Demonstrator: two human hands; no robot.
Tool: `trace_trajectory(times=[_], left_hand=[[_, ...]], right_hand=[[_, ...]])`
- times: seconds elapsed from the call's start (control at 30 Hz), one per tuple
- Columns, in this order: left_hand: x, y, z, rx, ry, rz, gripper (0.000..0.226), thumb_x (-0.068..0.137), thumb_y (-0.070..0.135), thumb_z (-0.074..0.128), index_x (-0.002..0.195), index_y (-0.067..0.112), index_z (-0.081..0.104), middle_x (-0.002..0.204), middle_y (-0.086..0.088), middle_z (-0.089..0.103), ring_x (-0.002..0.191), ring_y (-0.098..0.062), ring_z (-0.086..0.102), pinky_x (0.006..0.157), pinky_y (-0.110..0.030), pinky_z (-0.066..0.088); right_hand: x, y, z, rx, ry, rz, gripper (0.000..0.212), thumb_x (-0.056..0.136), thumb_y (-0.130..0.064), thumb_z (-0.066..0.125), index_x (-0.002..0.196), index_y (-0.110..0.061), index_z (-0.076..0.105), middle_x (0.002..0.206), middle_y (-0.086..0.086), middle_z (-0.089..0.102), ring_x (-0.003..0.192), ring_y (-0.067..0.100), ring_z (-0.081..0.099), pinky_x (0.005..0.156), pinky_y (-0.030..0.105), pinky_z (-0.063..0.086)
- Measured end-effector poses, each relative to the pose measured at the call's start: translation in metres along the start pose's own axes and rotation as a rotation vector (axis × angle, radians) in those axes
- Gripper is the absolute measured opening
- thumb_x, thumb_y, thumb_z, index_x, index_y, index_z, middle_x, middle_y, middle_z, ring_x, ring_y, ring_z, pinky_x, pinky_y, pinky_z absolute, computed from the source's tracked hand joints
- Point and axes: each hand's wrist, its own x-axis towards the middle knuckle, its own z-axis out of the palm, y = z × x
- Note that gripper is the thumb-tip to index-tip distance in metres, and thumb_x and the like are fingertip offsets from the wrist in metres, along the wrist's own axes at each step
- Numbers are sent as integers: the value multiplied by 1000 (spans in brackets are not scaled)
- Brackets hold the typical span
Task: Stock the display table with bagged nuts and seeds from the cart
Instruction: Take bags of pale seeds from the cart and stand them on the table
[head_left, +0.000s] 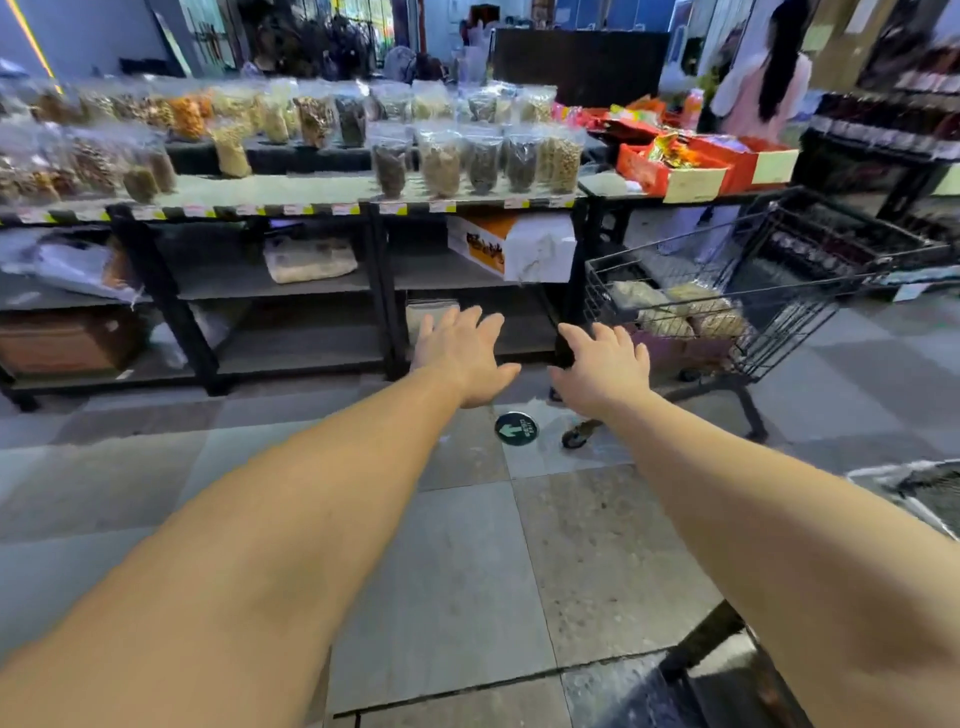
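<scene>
Left hand and right hand: both outstretched, fingers spread, holding nothing; display table: many bags standing, bare gap mid-front; cart to its right: several bagged nuts and seeds still unstocked.

My feed is evenly lit from overhead, fairly bright, with a cool bluish cast. The floor tiles carry a soft sheen and only faint shadows. Wide-angle distortion bends the desk edge and stretches my forearms at the bottom corners. The whole frame is soft; the bags and far background smear into blur.
</scene>
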Motion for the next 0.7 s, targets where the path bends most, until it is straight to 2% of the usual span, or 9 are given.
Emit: trace_trajectory(times=[0.13,0.3,0.57,0.7], left_hand=[[91,4,15,26,-20,87,76,92,64,45,154,24,26,161,-5,29,149,-30,22,121,-53,17],[188,38,44,-42,-46,156,72,92,62,47,151,24,33,159,-5,32,148,-30,23,120,-54,16],[340,99,95,-70,-119,164,75,93,62,45,155,24,25,162,-5,26,151,-30,16,122,-54,10],[418,130,102,-69,-141,144,78,94,63,44,156,23,21,164,-4,22,152,-29,14,123,-53,8]], right_hand=[[75,17,9,19,5,78,62,96,-48,49,152,-35,25,160,11,24,150,33,13,119,55,13],[155,71,20,14,-6,190,62,95,-50,49,152,-35,27,159,10,28,148,32,17,118,55,16],[292,173,36,39,-70,273,65,94,-51,51,153,-36,25,160,10,27,149,32,16,119,55,13],[359,217,24,40,-62,271,60,94,-51,52,148,-34,33,155,9,34,145,31,24,119,54,17]])
